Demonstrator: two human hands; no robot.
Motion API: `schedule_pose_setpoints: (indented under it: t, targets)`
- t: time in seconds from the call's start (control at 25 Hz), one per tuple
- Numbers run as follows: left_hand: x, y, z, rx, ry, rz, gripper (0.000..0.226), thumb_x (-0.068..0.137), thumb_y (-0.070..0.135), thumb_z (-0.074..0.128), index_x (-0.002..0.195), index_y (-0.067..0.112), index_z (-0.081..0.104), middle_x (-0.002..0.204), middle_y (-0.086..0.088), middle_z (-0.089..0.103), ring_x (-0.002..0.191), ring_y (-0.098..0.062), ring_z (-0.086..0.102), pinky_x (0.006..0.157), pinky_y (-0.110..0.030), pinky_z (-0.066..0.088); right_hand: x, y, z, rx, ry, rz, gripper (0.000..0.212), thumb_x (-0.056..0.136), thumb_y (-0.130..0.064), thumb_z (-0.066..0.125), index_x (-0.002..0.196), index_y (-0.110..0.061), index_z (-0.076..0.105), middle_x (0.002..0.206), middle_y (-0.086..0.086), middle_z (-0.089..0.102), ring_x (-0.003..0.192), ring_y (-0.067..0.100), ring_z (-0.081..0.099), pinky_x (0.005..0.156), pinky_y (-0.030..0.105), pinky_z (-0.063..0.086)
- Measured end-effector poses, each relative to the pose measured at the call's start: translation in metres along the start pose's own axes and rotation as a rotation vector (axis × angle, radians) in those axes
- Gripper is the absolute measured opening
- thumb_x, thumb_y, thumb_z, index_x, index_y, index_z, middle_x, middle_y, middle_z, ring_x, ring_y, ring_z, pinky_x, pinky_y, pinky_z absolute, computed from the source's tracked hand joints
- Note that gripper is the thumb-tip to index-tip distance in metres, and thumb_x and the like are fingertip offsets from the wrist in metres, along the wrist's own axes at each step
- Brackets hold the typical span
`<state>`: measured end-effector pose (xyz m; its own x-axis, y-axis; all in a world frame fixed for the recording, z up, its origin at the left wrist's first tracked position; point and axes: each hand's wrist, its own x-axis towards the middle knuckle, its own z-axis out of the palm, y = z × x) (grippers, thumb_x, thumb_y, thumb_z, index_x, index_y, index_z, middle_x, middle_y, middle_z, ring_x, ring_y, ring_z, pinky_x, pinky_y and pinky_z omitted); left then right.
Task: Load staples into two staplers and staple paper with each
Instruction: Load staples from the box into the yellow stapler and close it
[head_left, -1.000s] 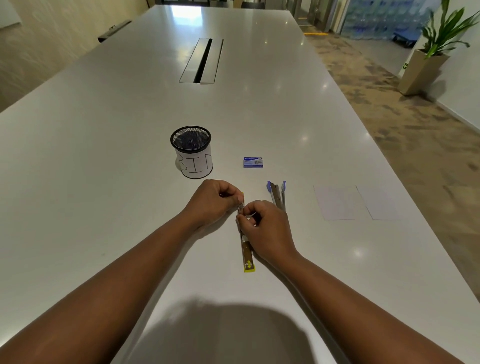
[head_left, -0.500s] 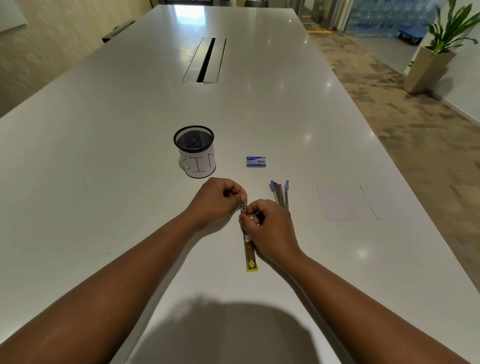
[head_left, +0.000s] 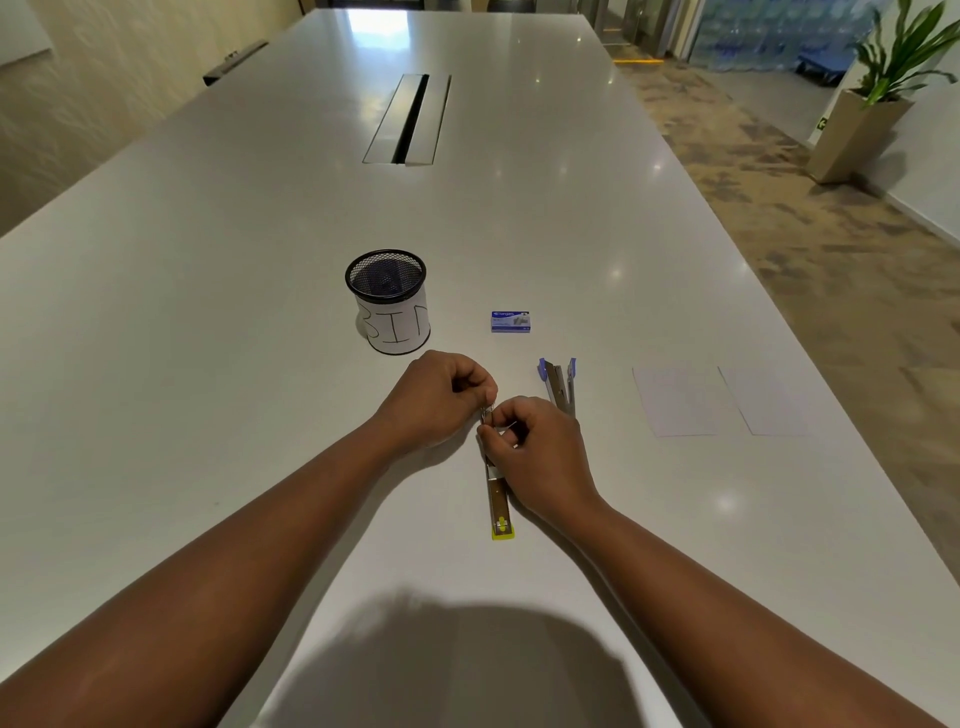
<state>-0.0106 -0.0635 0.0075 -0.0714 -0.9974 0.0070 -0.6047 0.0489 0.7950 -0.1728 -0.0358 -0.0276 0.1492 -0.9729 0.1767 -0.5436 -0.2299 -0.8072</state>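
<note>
Nearest the person, the yellow stapler lay opened out flat on the white table, its long metal rail running away from the body and its yellow end cap closest to the viewer. The far part of that rail passed under the right hand, so the stapler sat directly beneath and between the two hands.

The right hand rested over the rail with its fingers curled, thumb and forefinger pressed together on a small strip of staples held just above the channel. How much of the strip had entered the channel could not be told, as the fingers covered it.

The left hand lay just beside and beyond the right one, knuckles up, its fingers curled in and pinching the far tip of the yellow stapler, where a bit of metal showed between the fingertips. The two hands were nearly touching at that point.

Just to the right of the hands, the blue stapler lay open on the table in a narrow V, its blue ends pointing away, untouched by either hand. Further right, two sheets of paper lay flat side by side, well apart from the hands.

Beyond the hands stood a small blue staple box, and to its left a black mesh cup wrapped in a white label with handwritten letters.
</note>
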Motion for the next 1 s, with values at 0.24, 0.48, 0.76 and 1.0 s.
schedule_pose_setpoints:
  t: [0.24,0.48,0.76,1.0]
  targets:
    - [0.0005,-0.0004,-0.0002,0.019,-0.009,-0.002,0.014,0.092,0.011,0.071,0.086,0.022,0.077,0.090,0.009,0.077,0.086,-0.006,0.071,0.080,-0.023,0.054,0.0004,0.0002,-0.0001,0.010,0.007,-0.001,0.006,0.087,-0.023,0.074,0.084,-0.019,0.070,0.074,-0.004,0.066,0.070,0.014,0.063,0.070,0.041,0.057]
    - [-0.0003,-0.0019,0.0012,0.039,-0.021,0.001,0.013,0.091,0.011,0.071,0.085,0.020,0.078,0.087,0.009,0.077,0.085,-0.006,0.071,0.081,-0.025,0.054,0.0007,0.0000,0.0005,0.009,0.012,0.002,0.006,0.086,-0.022,0.074,0.083,-0.018,0.070,0.072,-0.004,0.066,0.070,0.016,0.064,0.070,0.042,0.056]
    - [0.0001,-0.0044,0.0010,0.067,-0.047,-0.011,0.010,0.087,0.012,0.076,0.088,0.021,0.081,0.087,0.014,0.073,0.081,0.000,0.068,0.074,-0.017,0.050,0.0006,-0.0001,0.0001,0.010,0.009,-0.002,0.006,0.086,-0.020,0.074,0.081,-0.018,0.070,0.071,-0.002,0.066,0.069,0.018,0.064,0.068,0.043,0.056]
    - [-0.0026,-0.0071,-0.0027,-0.142,-0.043,-0.137,0.024,0.079,0.007,0.082,0.098,0.018,0.073,0.085,-0.003,0.072,0.065,0.001,0.061,0.062,-0.010,0.049,0.0004,-0.0017,-0.0009,0.007,0.004,0.004,0.006,0.085,-0.019,0.073,0.080,-0.020,0.070,0.069,-0.003,0.066,0.067,0.017,0.066,0.067,0.043,0.057]
